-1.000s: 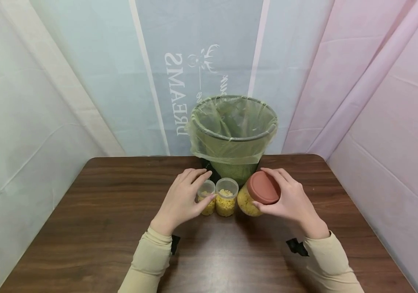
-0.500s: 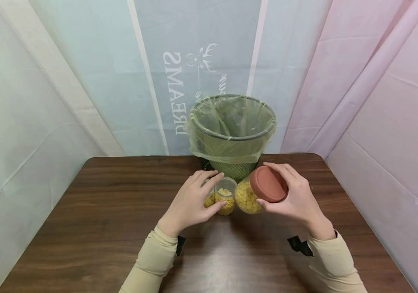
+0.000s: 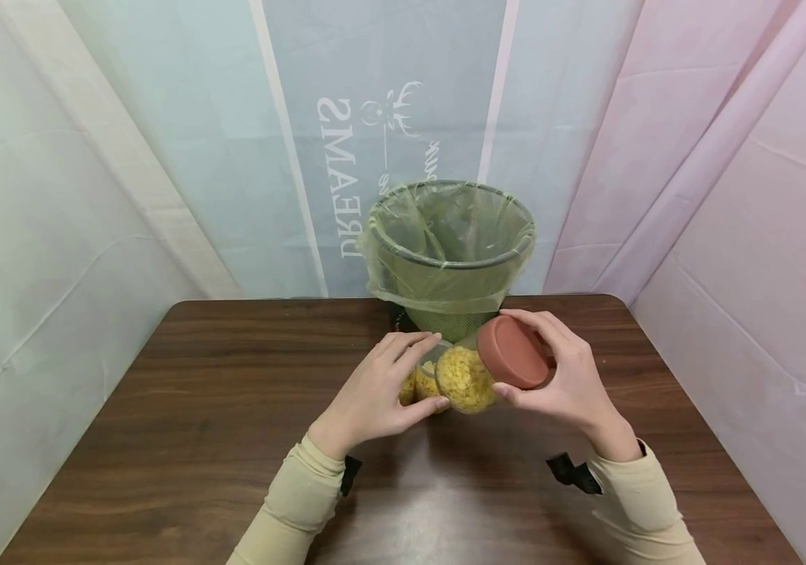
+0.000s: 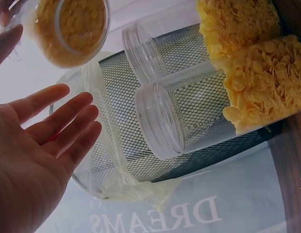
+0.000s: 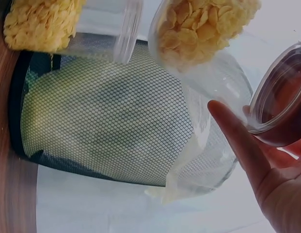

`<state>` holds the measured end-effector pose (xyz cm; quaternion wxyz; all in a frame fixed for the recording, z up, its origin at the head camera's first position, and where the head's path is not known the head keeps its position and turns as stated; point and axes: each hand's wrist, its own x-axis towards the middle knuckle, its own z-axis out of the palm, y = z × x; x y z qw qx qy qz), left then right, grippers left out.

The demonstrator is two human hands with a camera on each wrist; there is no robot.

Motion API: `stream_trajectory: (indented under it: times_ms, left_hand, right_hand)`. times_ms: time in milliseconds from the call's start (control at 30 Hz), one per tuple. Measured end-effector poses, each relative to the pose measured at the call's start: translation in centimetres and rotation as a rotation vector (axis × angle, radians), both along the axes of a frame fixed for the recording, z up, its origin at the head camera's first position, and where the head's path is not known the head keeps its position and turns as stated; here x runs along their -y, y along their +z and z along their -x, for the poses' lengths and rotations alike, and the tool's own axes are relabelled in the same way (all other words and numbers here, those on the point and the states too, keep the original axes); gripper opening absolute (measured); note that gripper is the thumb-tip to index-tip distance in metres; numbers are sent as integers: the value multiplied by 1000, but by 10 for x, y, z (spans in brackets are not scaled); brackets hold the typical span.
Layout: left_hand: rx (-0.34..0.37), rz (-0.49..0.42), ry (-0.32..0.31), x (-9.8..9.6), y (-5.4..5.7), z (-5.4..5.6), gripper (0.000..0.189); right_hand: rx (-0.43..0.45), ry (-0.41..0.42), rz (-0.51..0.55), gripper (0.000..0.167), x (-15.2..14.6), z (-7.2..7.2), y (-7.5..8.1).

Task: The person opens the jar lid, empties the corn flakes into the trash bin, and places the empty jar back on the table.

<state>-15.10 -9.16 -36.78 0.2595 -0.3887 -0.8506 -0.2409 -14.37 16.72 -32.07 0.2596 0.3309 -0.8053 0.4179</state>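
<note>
My right hand (image 3: 561, 380) grips a clear jar of yellow flakes (image 3: 465, 378) by its reddish-brown lid (image 3: 513, 352). The jar is tilted, its base pointing left and down, and the flakes have slid to that end in the right wrist view. Fingers spread and relaxed, my left hand (image 4: 39, 150) holds nothing and hovers by the held jar's base. Two lidless clear jars, a nearer one (image 4: 189, 116) and a farther one (image 4: 155, 48), stand upright on the table, partly filled with flakes. The left hand partly covers them in the head view.
A dark mesh wastebasket (image 3: 448, 320) lined with a pale yellow-green bag (image 3: 438, 290) stands right behind the jars. Black tape pieces (image 3: 574, 473) lie on the brown wooden table (image 3: 184, 408). Printed fabric (image 3: 374, 47) hangs behind, with pale fabric walls at both sides.
The right hand has lifted and tilted the lidded jar, swinging its base leftward in front of the lidless jars. My left hand has moved right, toward that base.
</note>
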Motion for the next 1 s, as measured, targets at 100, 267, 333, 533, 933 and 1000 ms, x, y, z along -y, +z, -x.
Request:
stream_trajectory:
  times_ms: [100, 267, 333, 533, 933, 1000]
  left_hand:
    - [24, -9, -8, 0, 0, -2, 77]
    - [55, -10, -15, -1, 1, -4, 82]
    - [71, -10, -18, -1, 1, -4, 83]
    - [129, -18, -20, -3, 1, -7, 90]
    - [229, -41, -8, -7, 3, -10, 97]
    - [243, -54, -16, -8, 3, -10, 97]
  right_hand:
    - [33, 49, 34, 78, 4, -4, 5]
    - [84, 109, 85, 81, 3, 3, -5]
    - [104, 121, 101, 84, 2, 8, -13]
    - [170, 159, 149, 85, 1, 16, -29]
    - [227, 291, 274, 81, 11, 15, -39]
    - [227, 302, 284, 81, 12, 15, -40]
